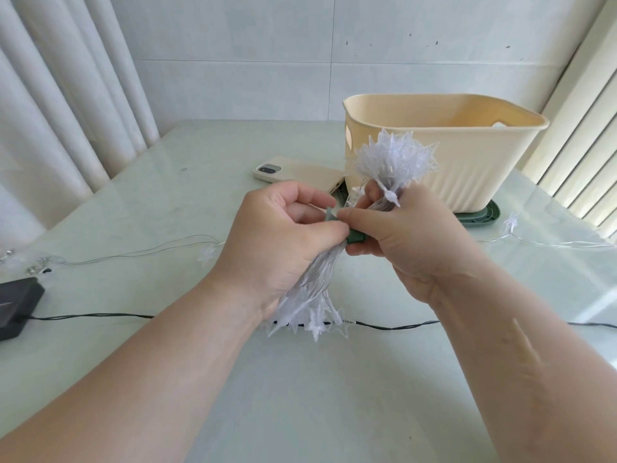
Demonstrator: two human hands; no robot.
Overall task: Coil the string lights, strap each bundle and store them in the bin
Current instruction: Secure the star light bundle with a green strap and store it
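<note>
A coiled bundle of clear star-shaped string lights [397, 158] is held above the table's middle, stars fanning out at its top and bottom ends. My left hand [277, 238] grips the bundle's middle. My right hand [410, 235] pinches a dark green strap [355, 236] that wraps the bundle between both hands. Behind the hands at the right stands the cream plastic bin [467, 168]; its inside is hidden by the front wall.
A phone in a cream case [300, 172] lies left of the bin, and a green lid [480, 217] sits under it. Loose clear light strands [140, 252] trail left and right. A black box [16, 305] with a black cable [394, 326] crosses the near table.
</note>
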